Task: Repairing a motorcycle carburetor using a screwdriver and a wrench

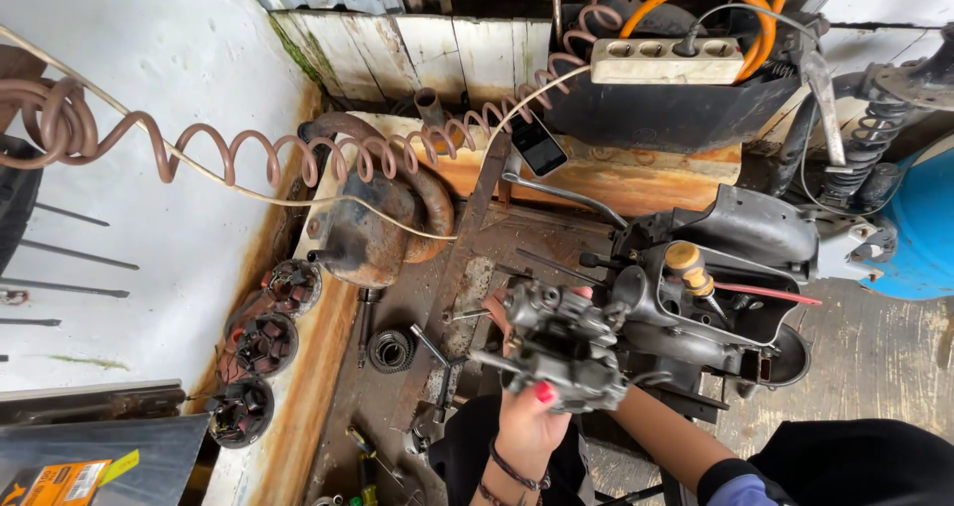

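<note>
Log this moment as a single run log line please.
left hand: grips carburetor | right hand: hidden behind carburetor | beside: engine | workbench: gear, loose tools

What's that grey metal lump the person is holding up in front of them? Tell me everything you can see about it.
The metal part is a compact, knobbly casting of dull grey metal, grimy and oily, with small round fittings, screws and a thin rod jutting to its left. It looks like a small engine component. It is held above the rusty workbench, close against the dark scooter body. The left hand grips it from below, thumb on its lower edge. The right hand is mostly hidden behind it; only fingertips show at its top.
</note>
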